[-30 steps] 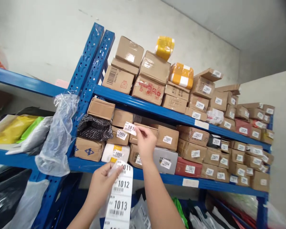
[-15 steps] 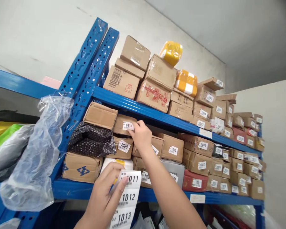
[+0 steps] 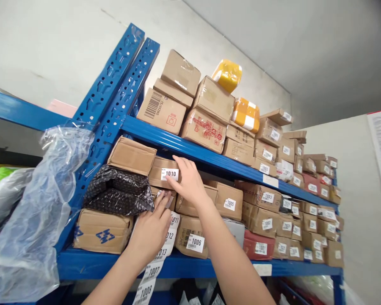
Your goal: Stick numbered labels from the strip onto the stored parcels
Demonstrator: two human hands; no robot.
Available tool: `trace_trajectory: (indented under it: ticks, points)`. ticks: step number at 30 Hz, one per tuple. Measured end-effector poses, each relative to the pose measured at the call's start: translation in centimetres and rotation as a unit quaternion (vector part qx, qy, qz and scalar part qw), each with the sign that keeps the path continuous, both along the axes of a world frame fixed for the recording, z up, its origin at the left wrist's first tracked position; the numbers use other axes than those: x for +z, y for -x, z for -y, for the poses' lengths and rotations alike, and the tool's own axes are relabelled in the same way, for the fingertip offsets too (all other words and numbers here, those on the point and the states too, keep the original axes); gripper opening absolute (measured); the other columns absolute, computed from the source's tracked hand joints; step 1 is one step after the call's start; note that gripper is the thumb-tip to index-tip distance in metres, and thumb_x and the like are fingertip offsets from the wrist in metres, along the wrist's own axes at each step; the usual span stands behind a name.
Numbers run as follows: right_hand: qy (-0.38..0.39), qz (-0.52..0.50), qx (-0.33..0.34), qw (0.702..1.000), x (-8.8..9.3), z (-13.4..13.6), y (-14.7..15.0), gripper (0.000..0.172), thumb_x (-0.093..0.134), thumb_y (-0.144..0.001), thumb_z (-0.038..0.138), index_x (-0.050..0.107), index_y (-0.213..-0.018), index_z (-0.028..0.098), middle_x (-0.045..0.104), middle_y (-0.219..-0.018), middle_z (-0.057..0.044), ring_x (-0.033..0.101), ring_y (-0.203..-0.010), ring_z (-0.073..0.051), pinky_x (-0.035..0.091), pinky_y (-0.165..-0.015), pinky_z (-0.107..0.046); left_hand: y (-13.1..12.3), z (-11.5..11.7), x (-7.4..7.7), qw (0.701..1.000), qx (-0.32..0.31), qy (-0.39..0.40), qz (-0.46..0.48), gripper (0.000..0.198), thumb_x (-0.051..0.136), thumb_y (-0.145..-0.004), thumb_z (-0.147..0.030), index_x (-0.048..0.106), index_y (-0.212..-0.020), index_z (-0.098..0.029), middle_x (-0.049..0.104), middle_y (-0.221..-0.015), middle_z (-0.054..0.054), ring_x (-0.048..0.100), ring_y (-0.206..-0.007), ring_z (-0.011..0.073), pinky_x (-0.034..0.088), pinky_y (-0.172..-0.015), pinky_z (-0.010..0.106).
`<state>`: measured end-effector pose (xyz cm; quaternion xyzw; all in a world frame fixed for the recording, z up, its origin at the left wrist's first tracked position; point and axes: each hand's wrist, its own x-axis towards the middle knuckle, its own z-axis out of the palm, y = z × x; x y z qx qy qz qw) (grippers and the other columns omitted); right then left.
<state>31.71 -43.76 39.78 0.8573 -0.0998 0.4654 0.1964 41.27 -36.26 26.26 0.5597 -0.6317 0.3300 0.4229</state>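
My right hand (image 3: pixel 190 180) is at a cardboard box (image 3: pixel 157 180) on the middle shelf, its fingers apart and its thumb by the white label (image 3: pixel 170 174) marked 1010. Lower down, my left hand (image 3: pixel 154 228) holds a strip of number labels (image 3: pixel 154 271), which hangs below it and shows 1011, 1012, 1013, 1007 and 1008. The left fingertips reach up over the box (image 3: pixel 172 203) beneath, covering most of its label. A black bubble-wrapped parcel (image 3: pixel 120 195) sits just left of both hands, under an unlabelled box (image 3: pixel 132 156).
Blue shelving (image 3: pixel 190 144) carries several rows of labelled boxes stretching right. A blue upright (image 3: pixel 111 93) stands at left, with clear plastic film (image 3: pixel 51 190) hanging from it. Below the hands are a box with blue marks (image 3: pixel 103 233) and a box labelled 1006 (image 3: pixel 190 231).
My left hand has moved up to the boxes with the label strip, more of which now hangs in view. My right fingers have spread, and the 1010 label lies on the box.
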Motion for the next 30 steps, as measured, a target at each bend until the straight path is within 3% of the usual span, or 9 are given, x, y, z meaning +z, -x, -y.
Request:
trace_trajectory:
  ticks: [4, 8, 11, 13, 16, 18, 21, 24, 30]
  points:
    - [-0.050, -0.125, -0.015, 0.991, 1.0, 0.4, 0.0, 0.087, 0.073, -0.069, 0.043, 0.032, -0.140, 0.016, 0.040, -0.140, -0.015, 0.039, -0.126, -0.031, 0.037, -0.104, -0.048, 0.2, 0.0, -0.2, 0.991, 0.123, 0.034, 0.048, 0.021, 0.041, -0.088, -0.014, 0.058, -0.076, -0.015, 0.036, -0.145, 0.022, 0.034, -0.133, 0.0394, 0.054, -0.074, 0.045]
    - [-0.032, -0.136, -0.025, 0.990, 1.1, 0.5, -0.3, 0.096, 0.080, -0.056, 0.034, 0.033, -0.138, 0.013, 0.042, -0.137, -0.017, 0.041, -0.122, -0.033, 0.040, -0.101, -0.047, 0.2, 0.0, -1.0, 0.983, 0.154, 0.068, 0.068, 0.019, 0.043, -0.087, -0.012, 0.057, -0.074, -0.016, 0.042, -0.141, 0.023, 0.048, -0.122, 0.0380, 0.052, -0.075, 0.044]
    - [-0.016, -0.088, 0.022, 0.996, 1.0, 0.2, 0.0, 0.084, 0.078, -0.054, 0.025, 0.039, -0.128, 0.013, 0.049, -0.127, -0.015, 0.046, -0.115, -0.029, 0.041, -0.100, -0.043, -0.2, 0.1, -2.0, 0.983, 0.152, 0.083, 0.067, 0.023, 0.040, -0.087, -0.012, 0.056, -0.072, -0.017, 0.053, -0.131, 0.021, 0.060, -0.101, 0.0323, 0.049, -0.072, 0.042]
    - [-0.012, -0.022, 0.057, 0.998, 0.9, -0.1, 0.7, 0.067, 0.076, -0.053, 0.022, 0.046, -0.112, 0.017, 0.050, -0.124, -0.014, 0.045, -0.116, -0.028, 0.040, -0.101, -0.043, -0.4, 0.1, -2.6, 0.981, 0.149, 0.109, 0.067, 0.025, 0.038, -0.088, -0.013, 0.057, -0.073, -0.019, 0.063, -0.115, 0.019, 0.061, -0.088, 0.0288, 0.047, -0.073, 0.041]
    - [0.006, 0.035, 0.073, 0.997, -0.3, -1.0, 2.1, 0.038, 0.073, -0.054, 0.020, 0.049, -0.084, 0.021, 0.044, -0.130, -0.014, 0.041, -0.123, -0.030, 0.039, -0.101, -0.046, -0.9, 0.4, -3.4, 0.974, 0.140, 0.162, 0.078, 0.028, 0.035, -0.090, -0.015, 0.057, -0.073, -0.020, 0.067, -0.086, 0.012, 0.058, -0.084, 0.0276, 0.043, -0.076, 0.040]
    - [0.054, 0.044, 0.078, 0.995, -2.0, -1.6, 2.8, 0.031, 0.070, -0.057, 0.015, 0.047, -0.077, 0.021, 0.041, -0.133, -0.014, 0.039, -0.125, -0.031, 0.040, -0.100, -0.047, -1.2, 0.7, -3.8, 0.967, 0.137, 0.197, 0.090, 0.030, 0.034, -0.091, -0.017, 0.057, -0.072, -0.021, 0.064, -0.077, 0.010, 0.057, -0.086, 0.0272, 0.041, -0.078, 0.039]
    - [0.148, 0.091, 0.070, 0.982, -5.4, -2.2, 3.0, 0.026, 0.063, -0.063, 0.007, 0.048, -0.079, 0.019, 0.039, -0.135, -0.016, 0.034, -0.130, -0.033, 0.042, -0.099, -0.048, -1.9, 1.2, -4.4, 0.954, 0.151, 0.230, 0.117, 0.029, 0.034, -0.091, -0.020, 0.059, -0.076, -0.020, 0.065, -0.086, 0.011, 0.057, -0.086, 0.0264, 0.041, -0.080, 0.038]
    - [0.191, 0.149, 0.040, 0.969, -8.1, -2.5, 2.5, 0.018, 0.059, -0.069, 0.004, 0.049, -0.078, 0.018, 0.038, -0.136, -0.016, 0.034, -0.131, -0.035, 0.046, -0.096, -0.048, -2.5, 1.5, -4.9, 0.945, 0.173, 0.226, 0.160, 0.024, 0.038, -0.089, -0.021, 0.062, -0.088, -0.018, 0.065, -0.097, 0.013, 0.058, -0.084, 0.0261, 0.044, -0.079, 0.038]
    - [0.213, 0.183, 0.028, 0.959, -9.1, -2.7, 1.7, 0.013, 0.058, -0.070, 0.007, 0.052, -0.074, 0.018, 0.041, -0.135, -0.014, 0.039, -0.128, -0.035, 0.052, -0.090, -0.047, -3.8, 1.8, -5.3, 0.930, 0.202, 0.218, 0.216, 0.027, 0.038, -0.089, -0.024, 0.063, -0.096, -0.016, 0.065, -0.096, 0.014, 0.060, -0.087, 0.0265, 0.048, -0.077, 0.037]
